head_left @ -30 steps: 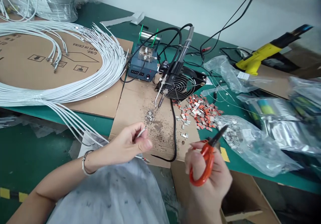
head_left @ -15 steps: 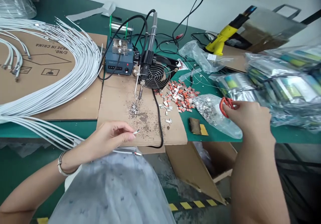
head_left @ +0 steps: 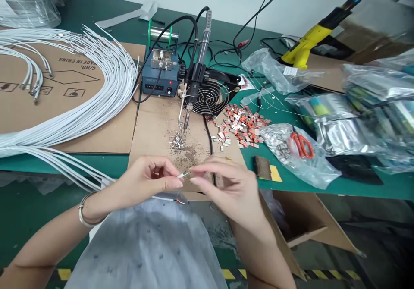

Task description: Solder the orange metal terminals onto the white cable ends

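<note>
My left hand (head_left: 158, 177) pinches a white cable (head_left: 181, 175) close to its end, where thin bared wires stick out to the right. Just beside those wire tips is my right hand (head_left: 226, 181), its thumb and fingers apart and nothing visible between them. Another white cable end (head_left: 176, 200), with a red wire showing, hangs below my left hand over the grey clothing. Orange-handled scissors (head_left: 301, 144) lie on a clear plastic bag (head_left: 310, 168) of small metal parts to the right.
A soldering iron (head_left: 197, 73) stands in a holder, tip down, above metal scraps, beside a blue soldering station (head_left: 161, 82) and a fan (head_left: 210, 97). Orange-and-silver connectors (head_left: 242, 125) lie in a pile. Bundled white cables (head_left: 110, 95) fill the left; a yellow tool (head_left: 304, 45) lies behind.
My right hand has let go of the orange-handled scissors on the plastic bag and moved left to the wire tips. My left hand still holds the cable. The view has shifted slightly right.
</note>
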Demonstrator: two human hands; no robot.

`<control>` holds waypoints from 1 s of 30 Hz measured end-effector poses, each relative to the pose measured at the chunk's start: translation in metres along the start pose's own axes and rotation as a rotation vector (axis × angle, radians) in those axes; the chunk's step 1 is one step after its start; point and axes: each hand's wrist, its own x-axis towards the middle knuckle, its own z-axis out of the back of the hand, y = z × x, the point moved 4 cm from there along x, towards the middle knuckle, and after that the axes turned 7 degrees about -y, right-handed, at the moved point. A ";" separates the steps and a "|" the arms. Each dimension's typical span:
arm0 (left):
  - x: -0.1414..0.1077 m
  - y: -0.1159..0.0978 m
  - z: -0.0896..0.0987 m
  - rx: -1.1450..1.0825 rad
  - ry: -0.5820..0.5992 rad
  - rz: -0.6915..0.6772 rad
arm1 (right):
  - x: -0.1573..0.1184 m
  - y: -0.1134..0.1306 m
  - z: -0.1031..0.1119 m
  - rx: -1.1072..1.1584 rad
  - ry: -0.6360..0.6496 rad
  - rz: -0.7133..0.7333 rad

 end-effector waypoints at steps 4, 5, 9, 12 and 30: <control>-0.002 0.002 0.000 -0.025 0.012 -0.009 | 0.006 0.001 -0.018 0.138 0.056 -0.061; -0.002 0.002 0.000 -0.024 0.012 -0.006 | 0.007 0.000 -0.018 0.154 0.048 -0.075; -0.006 0.003 0.000 -0.020 0.012 -0.002 | 0.006 -0.002 -0.016 0.218 0.055 -0.113; -0.006 0.003 -0.001 -0.032 -0.004 -0.007 | 0.005 -0.003 -0.019 0.306 0.035 -0.131; 0.001 0.029 0.023 -0.183 -0.061 -0.006 | 0.046 -0.092 0.179 -0.801 -0.384 -0.320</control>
